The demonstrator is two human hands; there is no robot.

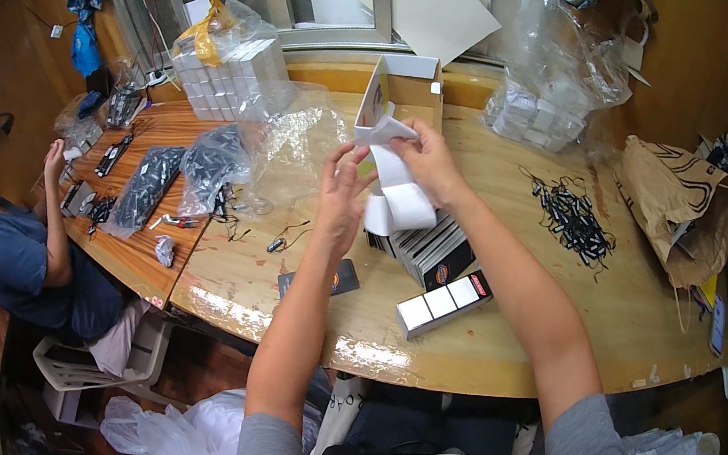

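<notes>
— Hands first: what did they hold?
— Both pinched a white folded card sheet (396, 186); the left hand (338, 201) gripped its left edge with fingertips, the right hand (426, 162) held its top, above the table (530, 315).
— And beneath them?
— A stack of flat boxes (430, 253) stood just below the hands, a row of small white boxes (442, 302) nearer the person, a dark card (319, 281) lower left.
</notes>
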